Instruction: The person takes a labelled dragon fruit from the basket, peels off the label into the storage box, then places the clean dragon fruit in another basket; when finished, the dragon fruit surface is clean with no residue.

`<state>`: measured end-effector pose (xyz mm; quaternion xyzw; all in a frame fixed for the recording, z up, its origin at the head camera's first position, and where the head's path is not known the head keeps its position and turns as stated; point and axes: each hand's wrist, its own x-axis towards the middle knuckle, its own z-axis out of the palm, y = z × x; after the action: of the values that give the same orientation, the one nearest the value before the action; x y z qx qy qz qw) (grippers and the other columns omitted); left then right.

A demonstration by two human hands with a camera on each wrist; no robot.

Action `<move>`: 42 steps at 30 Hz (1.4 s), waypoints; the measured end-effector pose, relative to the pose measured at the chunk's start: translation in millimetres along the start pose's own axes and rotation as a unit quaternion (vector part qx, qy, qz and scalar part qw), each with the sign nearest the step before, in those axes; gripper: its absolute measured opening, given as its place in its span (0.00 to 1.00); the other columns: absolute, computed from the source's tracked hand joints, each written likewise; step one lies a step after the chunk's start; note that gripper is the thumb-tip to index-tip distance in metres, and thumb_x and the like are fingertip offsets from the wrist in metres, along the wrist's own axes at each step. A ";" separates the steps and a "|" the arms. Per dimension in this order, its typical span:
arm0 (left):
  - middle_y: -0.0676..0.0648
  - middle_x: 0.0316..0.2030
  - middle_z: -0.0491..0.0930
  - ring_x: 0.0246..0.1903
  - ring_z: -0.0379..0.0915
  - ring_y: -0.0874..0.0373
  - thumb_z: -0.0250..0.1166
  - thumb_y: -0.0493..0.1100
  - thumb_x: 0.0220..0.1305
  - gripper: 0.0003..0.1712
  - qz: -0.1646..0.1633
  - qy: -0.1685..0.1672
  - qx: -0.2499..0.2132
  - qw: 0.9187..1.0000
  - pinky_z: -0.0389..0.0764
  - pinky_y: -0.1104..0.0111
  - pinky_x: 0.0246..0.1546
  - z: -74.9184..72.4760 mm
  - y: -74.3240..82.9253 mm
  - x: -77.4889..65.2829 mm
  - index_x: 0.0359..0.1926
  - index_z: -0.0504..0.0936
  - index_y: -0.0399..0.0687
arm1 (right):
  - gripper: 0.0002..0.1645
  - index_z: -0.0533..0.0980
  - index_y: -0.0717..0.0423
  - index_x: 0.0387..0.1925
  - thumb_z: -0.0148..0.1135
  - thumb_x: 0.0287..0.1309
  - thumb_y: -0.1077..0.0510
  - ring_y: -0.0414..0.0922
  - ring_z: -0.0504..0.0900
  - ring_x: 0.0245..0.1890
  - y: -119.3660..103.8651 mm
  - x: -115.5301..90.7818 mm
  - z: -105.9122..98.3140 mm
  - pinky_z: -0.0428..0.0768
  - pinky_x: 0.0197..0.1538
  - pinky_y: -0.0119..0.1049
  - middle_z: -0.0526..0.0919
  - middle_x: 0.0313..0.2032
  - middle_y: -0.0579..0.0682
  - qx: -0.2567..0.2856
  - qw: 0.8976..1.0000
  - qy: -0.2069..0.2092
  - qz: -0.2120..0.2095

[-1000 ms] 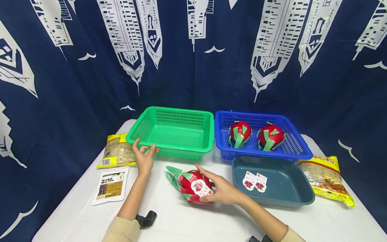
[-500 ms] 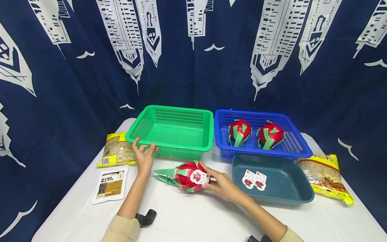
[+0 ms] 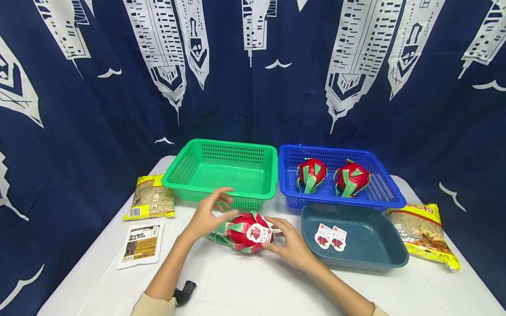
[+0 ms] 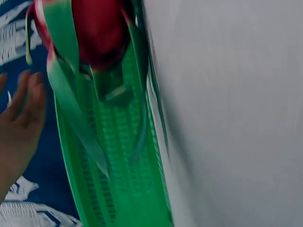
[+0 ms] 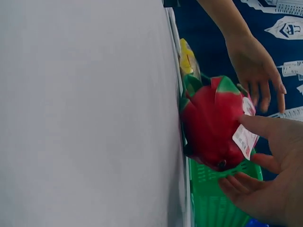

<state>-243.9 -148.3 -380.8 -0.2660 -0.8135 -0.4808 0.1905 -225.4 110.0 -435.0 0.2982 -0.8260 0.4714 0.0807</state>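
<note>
A red dragon fruit with green leaf tips lies on its side on the table, its leaves pointing left. It carries a white sticker printed with a dragon fruit. My right hand holds its right end between thumb and fingers, also visible beside the sticker in the right wrist view. My left hand hovers at the leafy end with loosely bent, spread fingers and grips nothing. Behind the fruit stands a green basket. Two more stickers lie in a dark teal tray on the right.
A blue basket at the back right contains two dragon fruits. Yellow food bags lie at both table sides. A white packet rests at the left. A dark blue printed curtain hangs behind.
The dragon fruit turned so its leaves point left, and it moved slightly back, with my right hand on it. My left hand left the green basket's front rim and moved right towards the fruit.
</note>
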 end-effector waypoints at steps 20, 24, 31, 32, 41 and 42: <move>0.55 0.62 0.61 0.55 0.65 0.57 0.74 0.67 0.33 0.56 -0.005 -0.256 0.204 0.945 0.75 0.55 0.43 34.5 -14.6 -14.2 0.66 0.57 0.78 | 0.21 0.77 0.61 0.47 0.68 0.50 0.58 0.33 0.53 0.08 -5.8 -11.0 31.5 0.51 0.13 0.25 0.55 0.08 0.41 0.238 0.921 0.185 0.246; 0.57 0.61 0.61 0.53 0.67 0.59 0.74 0.67 0.32 0.56 0.003 -0.251 0.206 0.946 0.76 0.57 0.41 35.4 -15.2 -15.0 0.66 0.57 0.78 | 0.18 0.78 0.65 0.42 0.68 0.51 0.59 0.33 0.52 0.08 -5.5 -10.9 35.1 0.50 0.13 0.25 0.53 0.08 0.41 0.272 0.908 0.210 0.237; 0.58 0.60 0.62 0.53 0.67 0.61 0.75 0.65 0.33 0.55 0.009 -0.248 0.210 0.946 0.76 0.59 0.40 36.1 -15.8 -14.6 0.65 0.58 0.78 | 0.12 0.79 0.66 0.34 0.66 0.52 0.60 0.32 0.53 0.10 -4.5 -11.3 32.6 0.49 0.13 0.28 0.54 0.10 0.39 0.285 0.910 0.221 0.206; 0.58 0.60 0.62 0.53 0.66 0.61 0.75 0.65 0.33 0.55 0.008 -0.249 0.209 0.946 0.76 0.60 0.40 36.0 -15.7 -14.5 0.65 0.58 0.78 | 0.12 0.79 0.66 0.34 0.66 0.52 0.60 0.32 0.53 0.10 -4.8 -11.5 31.4 0.49 0.13 0.28 0.54 0.10 0.39 0.282 0.911 0.219 0.205; 0.60 0.60 0.62 0.51 0.67 0.62 0.75 0.64 0.33 0.53 -0.005 -0.249 0.198 0.948 0.76 0.61 0.38 34.5 -16.6 -13.1 0.64 0.60 0.77 | 0.15 0.77 0.73 0.36 0.66 0.51 0.63 0.34 0.52 0.12 -25.4 -15.6 18.0 0.51 0.16 0.26 0.53 0.11 0.42 0.310 0.899 0.180 0.251; 0.60 0.60 0.62 0.50 0.67 0.62 0.75 0.64 0.33 0.52 -0.007 -0.251 0.195 0.948 0.76 0.61 0.38 34.6 -16.8 -12.8 0.64 0.60 0.78 | 0.14 0.77 0.73 0.36 0.66 0.51 0.63 0.34 0.52 0.12 -28.9 -17.4 15.8 0.51 0.17 0.26 0.53 0.11 0.42 0.308 0.902 0.177 0.245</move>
<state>-246.1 -127.6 -415.6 -0.3302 -0.9146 -0.2320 0.0255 -192.5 93.3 -429.7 0.0079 -0.6585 0.7525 0.0114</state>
